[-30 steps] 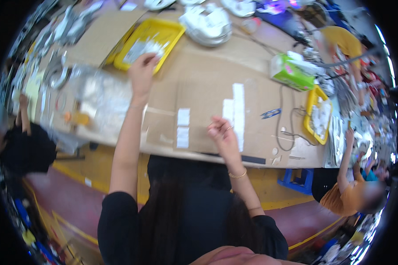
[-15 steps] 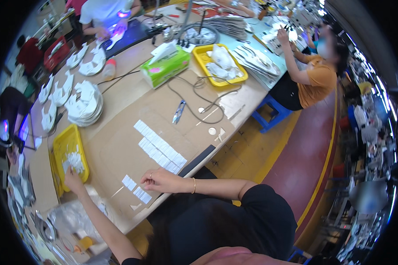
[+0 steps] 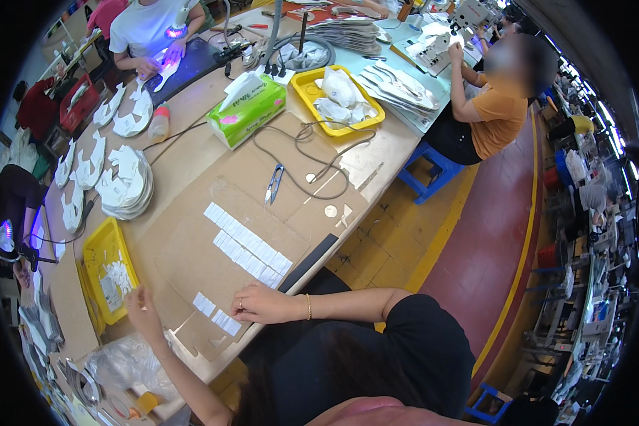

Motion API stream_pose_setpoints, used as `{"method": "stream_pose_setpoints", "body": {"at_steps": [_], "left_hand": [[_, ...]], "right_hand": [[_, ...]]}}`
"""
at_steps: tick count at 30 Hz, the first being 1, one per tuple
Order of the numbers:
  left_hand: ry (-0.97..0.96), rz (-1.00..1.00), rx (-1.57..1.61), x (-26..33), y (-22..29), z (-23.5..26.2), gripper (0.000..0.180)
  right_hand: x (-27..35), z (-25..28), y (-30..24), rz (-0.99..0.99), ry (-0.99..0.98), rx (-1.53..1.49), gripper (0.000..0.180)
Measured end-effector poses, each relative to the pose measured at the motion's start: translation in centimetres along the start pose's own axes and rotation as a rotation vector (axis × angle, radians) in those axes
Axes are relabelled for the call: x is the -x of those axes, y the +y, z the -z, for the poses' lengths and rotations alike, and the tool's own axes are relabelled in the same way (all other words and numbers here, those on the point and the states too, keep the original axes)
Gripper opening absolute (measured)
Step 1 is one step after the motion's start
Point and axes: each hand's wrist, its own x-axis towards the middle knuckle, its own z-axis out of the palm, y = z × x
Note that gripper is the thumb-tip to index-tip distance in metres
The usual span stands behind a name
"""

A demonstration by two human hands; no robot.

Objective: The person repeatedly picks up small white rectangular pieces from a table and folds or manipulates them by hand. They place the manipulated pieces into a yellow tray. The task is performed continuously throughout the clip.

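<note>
My left hand (image 3: pixel 144 312) is closed, its fingertips pinched together just past the near right rim of a yellow tray (image 3: pixel 128 257). Anything in that pinch is too small to make out. Small white pieces (image 3: pixel 116 277) lie heaped in the tray. My right hand (image 3: pixel 261 304) rests at the near edge of a brown cardboard sheet (image 3: pixel 176 266), fingers curled under and partly hidden. Beside its fingertips lie two short groups of small white rectangular labels (image 3: pixel 225 323). Beyond it, more white labels (image 3: pixel 248 248) are laid edge to edge in slanting rows.
Blue-handled thread snips (image 3: pixel 274 184) and a looped cord (image 3: pixel 302 190) lie farther back. A green tissue pack (image 3: pixel 247 110), another yellow tray (image 3: pixel 376 119) with white bundles, and stacked white cut pieces (image 3: pixel 126 186) stand around. A plastic bag (image 3: pixel 124 366) lies near left. Co-workers sit across and right.
My left hand has come out of the yellow tray and moved right, toward me, past its rim. The right hand stays by the labels, fingers still curled. The whole view has shifted slightly.
</note>
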Motion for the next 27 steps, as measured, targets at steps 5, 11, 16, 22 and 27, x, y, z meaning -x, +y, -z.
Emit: {"method": "stream_pose_setpoints", "body": {"at_steps": [5, 11, 16, 22, 27], "left_hand": [[-0.205, 0.037, 0.115, 4.8, 4.5, -1.6, 0.02], [-0.343, 0.17, 0.264, 7.7, 4.8, -2.8, 0.025], [-0.248, 0.087, 0.152, 9.4, 4.4, -4.0, 0.035], [-0.236, 0.046, -0.044, 10.2, 5.9, -4.5, 0.042], [-0.237, 0.035, -0.042, 10.4, 6.4, -4.7, 0.041]], "right_hand": [[0.1, -0.1, 0.2, 0.025, -0.008, 0.061, 0.01], [0.1, -0.4, 0.4, 0.025, -0.027, 0.112, 0.008], [0.1, -0.8, 0.7, 0.021, -0.024, 0.107, 0.008], [0.0, -1.1, 0.8, 0.032, -0.032, 0.198, 0.01], [0.2, -1.0, 0.7, 0.025, -0.018, 0.127, 0.011]]}}
